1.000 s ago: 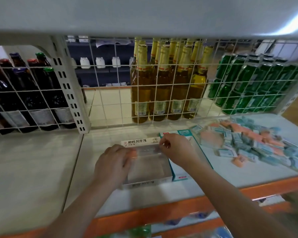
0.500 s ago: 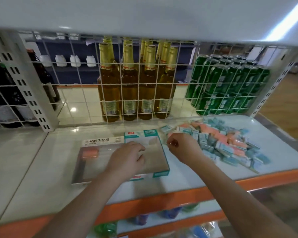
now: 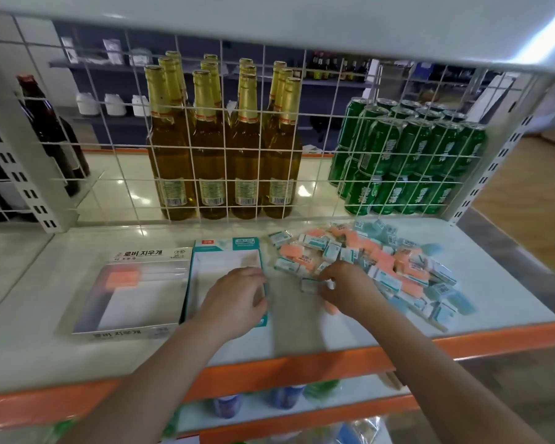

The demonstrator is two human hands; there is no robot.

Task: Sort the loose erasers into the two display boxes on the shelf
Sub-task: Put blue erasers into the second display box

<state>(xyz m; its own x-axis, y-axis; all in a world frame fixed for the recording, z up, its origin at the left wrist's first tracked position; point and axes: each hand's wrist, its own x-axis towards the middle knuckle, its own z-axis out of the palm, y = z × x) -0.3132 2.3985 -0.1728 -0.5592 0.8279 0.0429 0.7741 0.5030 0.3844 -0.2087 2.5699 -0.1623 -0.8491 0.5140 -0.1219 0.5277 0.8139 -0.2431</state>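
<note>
Two display boxes lie side by side on the white shelf (image 3: pixel 302 328). The white box (image 3: pixel 141 302) on the left holds one orange eraser (image 3: pixel 122 278) near its back. The teal-edged box (image 3: pixel 225 267) to its right looks empty. A pile of loose teal and orange erasers (image 3: pixel 382 261) covers the shelf's right part. My left hand (image 3: pixel 237 299) rests on the teal box's right edge with curled fingers. At the pile's near left edge, my right hand (image 3: pixel 346 290) pinches a teal-wrapped eraser (image 3: pixel 310 285).
A white wire grid (image 3: pixel 269 149) closes the back of the shelf. Behind it stand several amber bottles (image 3: pixel 225 155), green cans (image 3: pixel 407 161) and dark bottles (image 3: pixel 52 133). An orange rail (image 3: pixel 285 370) runs along the front edge, with a lower shelf beneath.
An orange eraser now lies in the white box. My left hand moved from the white box onto the teal box's right edge. My right hand reached to the pile and pinched a teal eraser.
</note>
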